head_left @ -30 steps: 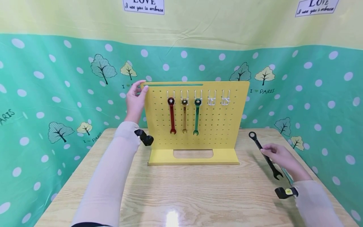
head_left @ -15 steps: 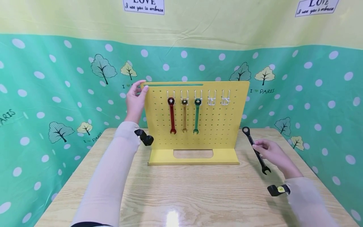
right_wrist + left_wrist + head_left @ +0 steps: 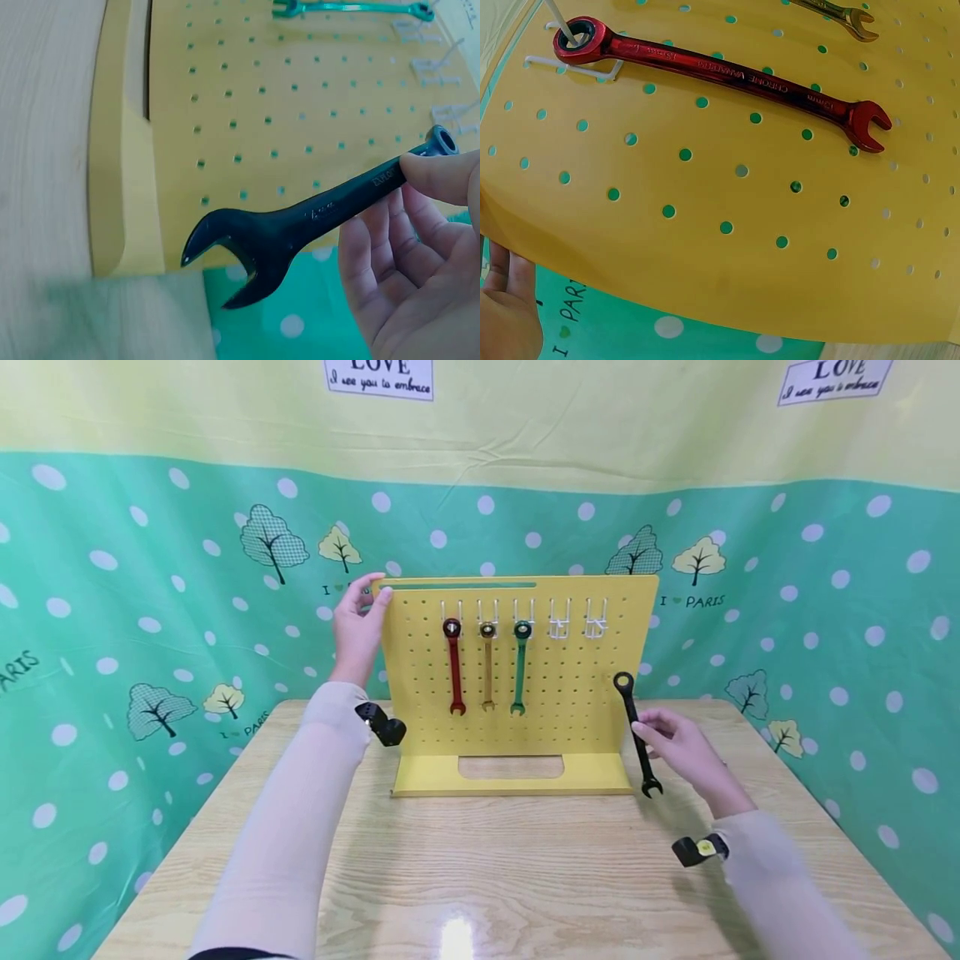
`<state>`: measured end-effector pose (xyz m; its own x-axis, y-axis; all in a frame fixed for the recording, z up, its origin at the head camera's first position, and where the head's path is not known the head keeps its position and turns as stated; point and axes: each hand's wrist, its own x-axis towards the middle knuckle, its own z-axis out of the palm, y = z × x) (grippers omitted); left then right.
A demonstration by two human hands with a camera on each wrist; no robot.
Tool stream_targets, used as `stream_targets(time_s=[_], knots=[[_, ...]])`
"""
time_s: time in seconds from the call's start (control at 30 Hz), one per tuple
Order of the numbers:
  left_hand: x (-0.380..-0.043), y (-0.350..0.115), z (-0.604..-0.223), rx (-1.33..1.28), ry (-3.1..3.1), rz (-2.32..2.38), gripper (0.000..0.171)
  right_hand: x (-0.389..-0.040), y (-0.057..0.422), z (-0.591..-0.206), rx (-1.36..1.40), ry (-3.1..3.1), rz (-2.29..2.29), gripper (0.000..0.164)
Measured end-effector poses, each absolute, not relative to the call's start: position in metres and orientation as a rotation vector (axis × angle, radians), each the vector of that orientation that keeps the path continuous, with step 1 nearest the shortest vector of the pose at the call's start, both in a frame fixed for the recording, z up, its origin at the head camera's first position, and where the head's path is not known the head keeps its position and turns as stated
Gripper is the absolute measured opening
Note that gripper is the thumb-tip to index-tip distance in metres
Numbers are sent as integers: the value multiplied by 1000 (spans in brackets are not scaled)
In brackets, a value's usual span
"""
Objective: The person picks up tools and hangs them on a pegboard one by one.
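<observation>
My left hand pinches the upper left corner of a yellow pegboard, thumb in front and fingers partly hidden behind. Between thumb and fingers of my right hand is a black combination wrench, ring end up and open end down. It stands close to the board's right edge in the head view. In the right wrist view the black wrench is gripped near its ring end. A red wrench, a gold wrench and a green wrench hang by their ring ends on white hooks.
Two white hooks, the fourth hook and the fifth hook, hold nothing at the board's upper right. The board's flat base rests on a wooden table. A green patterned curtain surrounds the table.
My right hand has carried the black wrench leftward and upward to the board's right edge, and the wrench stands more upright. The left hand keeps its place on the corner.
</observation>
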<state>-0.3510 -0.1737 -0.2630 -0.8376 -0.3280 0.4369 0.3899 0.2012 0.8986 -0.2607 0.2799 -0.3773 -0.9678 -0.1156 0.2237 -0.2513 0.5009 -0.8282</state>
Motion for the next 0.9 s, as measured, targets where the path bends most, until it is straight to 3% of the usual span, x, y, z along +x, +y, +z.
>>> stream_targets(time_s=[0.9], knots=[[-352,-176,-263,-34,-1945,-1691,37,-282,207,-329,537,-2438,1631,39]])
